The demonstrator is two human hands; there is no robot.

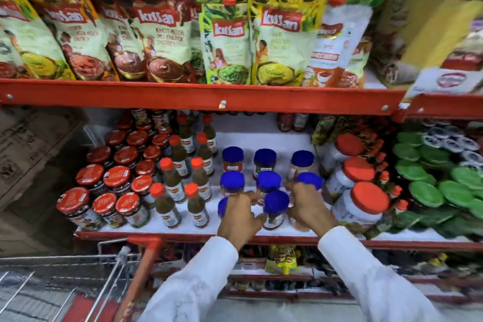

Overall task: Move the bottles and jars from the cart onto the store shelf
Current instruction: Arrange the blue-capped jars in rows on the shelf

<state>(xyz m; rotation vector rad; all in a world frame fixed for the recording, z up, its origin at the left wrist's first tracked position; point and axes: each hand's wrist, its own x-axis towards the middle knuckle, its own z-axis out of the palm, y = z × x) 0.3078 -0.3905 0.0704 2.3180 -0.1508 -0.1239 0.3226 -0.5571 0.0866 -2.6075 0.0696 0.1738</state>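
Several blue-capped jars stand in rows on the white middle shelf (261,141). My left hand (239,215) is wrapped around the front-left blue-capped jar (222,207), which is mostly hidden behind it. My right hand (308,206) grips the front-right blue-capped jar (309,181), covering its body. Between my hands stands a free blue-capped jar (275,208) near the shelf's front edge. Both sleeves are white.
Left of the blue jars stand orange-capped sauce bottles (167,204) and red-lidded jars (90,178). Large orange-lidded white jars (363,204) and green lids (423,193) are on the right. Kissan pouches (227,42) fill the upper shelf. The wire cart (78,280) is at lower left.
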